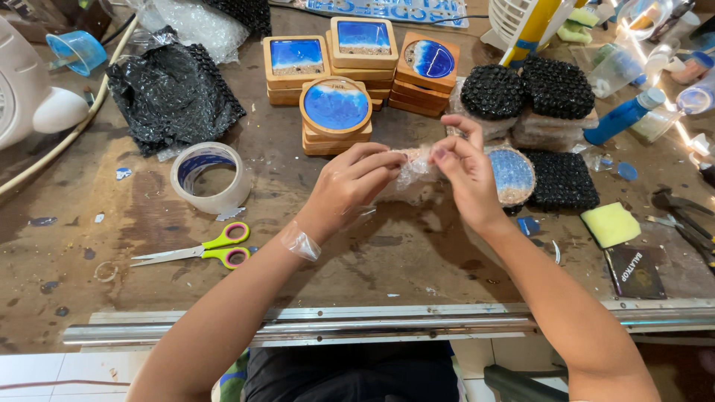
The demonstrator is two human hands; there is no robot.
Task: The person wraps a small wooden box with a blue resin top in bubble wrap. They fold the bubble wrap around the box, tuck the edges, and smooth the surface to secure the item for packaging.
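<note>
Crumpled clear wrap [414,167], pinched between fingertips of left hand [350,186] and right hand [465,175], held just above worn brown workbench [149,283]. Both grips closed on the wrap. Scrap of clear tape [301,243] stuck to left wrist. Round blue resin coaster [512,176] just behind right hand, partly hidden. Beyond: stacks of wooden coasters [337,112], black bubble-wrapped bundles [558,89]. Left of the hands: tape roll [211,179], green-and-pink scissors [201,249]. Yellow sponge [611,223] to the right.
</note>
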